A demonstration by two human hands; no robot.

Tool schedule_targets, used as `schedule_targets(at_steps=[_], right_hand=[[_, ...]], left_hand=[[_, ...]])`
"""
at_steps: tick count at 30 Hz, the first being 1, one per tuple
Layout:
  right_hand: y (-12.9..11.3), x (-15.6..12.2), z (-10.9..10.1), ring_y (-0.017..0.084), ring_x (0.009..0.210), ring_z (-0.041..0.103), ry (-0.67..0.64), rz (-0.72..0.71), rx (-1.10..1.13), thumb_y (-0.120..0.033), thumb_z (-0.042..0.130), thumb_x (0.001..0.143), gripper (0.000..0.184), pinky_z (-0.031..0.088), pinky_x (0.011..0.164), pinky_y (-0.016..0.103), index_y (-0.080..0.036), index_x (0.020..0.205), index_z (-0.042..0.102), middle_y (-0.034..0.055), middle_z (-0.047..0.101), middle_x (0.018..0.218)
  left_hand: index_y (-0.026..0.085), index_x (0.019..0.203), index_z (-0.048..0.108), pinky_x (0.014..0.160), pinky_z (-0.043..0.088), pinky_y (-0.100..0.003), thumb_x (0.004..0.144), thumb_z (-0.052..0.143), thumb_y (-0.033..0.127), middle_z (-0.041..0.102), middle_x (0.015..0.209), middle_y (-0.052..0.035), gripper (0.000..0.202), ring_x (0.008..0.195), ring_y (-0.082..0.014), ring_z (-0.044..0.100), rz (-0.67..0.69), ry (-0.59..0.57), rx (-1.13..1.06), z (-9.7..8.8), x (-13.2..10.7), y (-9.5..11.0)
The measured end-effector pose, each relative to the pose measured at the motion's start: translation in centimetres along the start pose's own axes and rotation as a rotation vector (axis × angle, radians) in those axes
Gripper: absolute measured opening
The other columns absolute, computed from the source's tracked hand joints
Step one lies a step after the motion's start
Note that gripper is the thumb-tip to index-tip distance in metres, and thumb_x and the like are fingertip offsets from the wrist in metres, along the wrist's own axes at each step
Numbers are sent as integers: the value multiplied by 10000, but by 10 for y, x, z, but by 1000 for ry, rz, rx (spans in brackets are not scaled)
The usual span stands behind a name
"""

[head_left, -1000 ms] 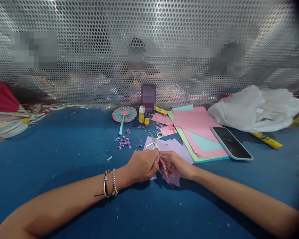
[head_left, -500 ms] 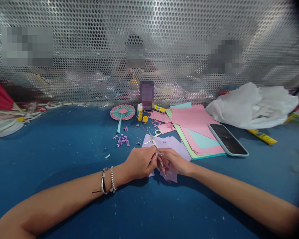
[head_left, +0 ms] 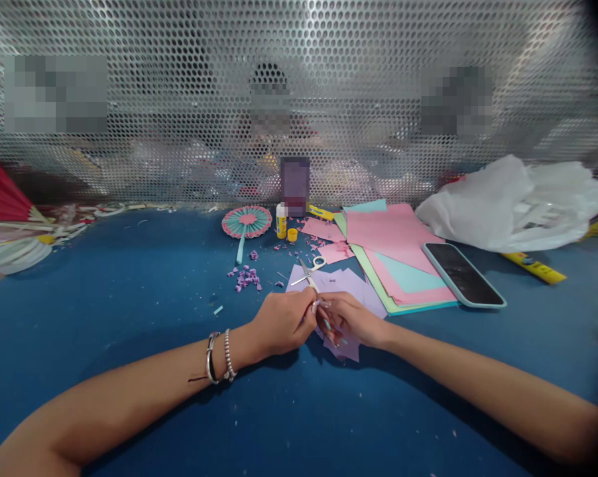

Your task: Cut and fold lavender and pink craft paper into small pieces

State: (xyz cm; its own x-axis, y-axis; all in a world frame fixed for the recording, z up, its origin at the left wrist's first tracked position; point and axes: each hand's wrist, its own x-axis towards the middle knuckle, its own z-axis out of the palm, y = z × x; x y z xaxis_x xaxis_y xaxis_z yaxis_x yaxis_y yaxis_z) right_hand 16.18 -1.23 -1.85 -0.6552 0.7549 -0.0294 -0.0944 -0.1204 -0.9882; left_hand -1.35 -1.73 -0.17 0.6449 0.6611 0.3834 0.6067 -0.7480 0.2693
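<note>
My left hand (head_left: 284, 322) and my right hand (head_left: 362, 322) meet over sheets of purple paper (head_left: 358, 289), fingertips pinched together. Whatever small piece sits between them is hidden by the fingers. White-handled scissors (head_left: 318, 262) lie with blades apart on the purple paper, just beyond my knuckles. To the left is a loose pile of small crumpled purple paper bits (head_left: 248, 279). Farther back lies a round pleated paper fan (head_left: 246, 223) in teal and pink, with a teal handle.
A glue stick (head_left: 281, 225) stands uncapped beside its yellow cap (head_left: 292, 235). Pink, green and blue paper sheets (head_left: 391, 228) are stacked at right, with a phone (head_left: 464, 275) on their edge. Behind are a white plastic bag (head_left: 508, 205) and a perforated metal panel (head_left: 179, 126).
The view has shifted slightly, so the things on the table appear a little farther right and higher. My hands stay pressed together, with only small finger movement.
</note>
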Motion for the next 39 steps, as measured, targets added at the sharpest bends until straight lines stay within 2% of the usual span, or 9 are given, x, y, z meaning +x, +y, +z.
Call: schedule_targets(at_steps=[14, 22, 29, 35, 39], right_hand=[[-6, 0, 3, 77, 374, 469, 19, 13, 10, -275, 384, 846, 272, 331, 354, 185, -169, 608, 462, -15, 541, 468], [-6, 1, 3, 72, 371, 475, 15, 6, 18, -266, 374, 842, 274, 344, 353, 181, -173, 600, 464, -22, 537, 468], [-2, 0, 2, 72, 382, 468, 9, -2, -2, -191, 368, 816, 219, 339, 368, 181, -176, 613, 446, -32, 516, 472], [-5, 0, 2, 70, 346, 419, 27, 37, -112, -329, 347, 895, 344, 314, 360, 197, -151, 645, 502, -25, 502, 431], [-3, -1, 3, 66, 335, 392, 55, 11, -105, -367, 379, 897, 393, 319, 380, 206, -159, 575, 465, -46, 442, 386]], left_hand=[[170, 838, 453, 493, 373, -244, 891, 281, 229, 571, 635, -5, 190, 548, -139, 546, -22, -35, 44, 2, 1, -1], [171, 814, 466, 489, 359, -239, 890, 292, 228, 568, 622, 1, 198, 539, -134, 539, -39, -31, -4, 2, 1, -2], [178, 743, 455, 492, 343, -226, 849, 325, 201, 519, 573, 16, 169, 501, -117, 486, -34, 7, -92, 1, 1, -3], [181, 722, 440, 490, 322, -226, 830, 330, 186, 481, 552, 26, 154, 481, -111, 442, -31, 46, -157, 2, 0, -4], [181, 733, 447, 493, 314, -224, 857, 321, 206, 495, 561, 27, 178, 485, -111, 457, -92, 32, -133, 2, 2, -5]])
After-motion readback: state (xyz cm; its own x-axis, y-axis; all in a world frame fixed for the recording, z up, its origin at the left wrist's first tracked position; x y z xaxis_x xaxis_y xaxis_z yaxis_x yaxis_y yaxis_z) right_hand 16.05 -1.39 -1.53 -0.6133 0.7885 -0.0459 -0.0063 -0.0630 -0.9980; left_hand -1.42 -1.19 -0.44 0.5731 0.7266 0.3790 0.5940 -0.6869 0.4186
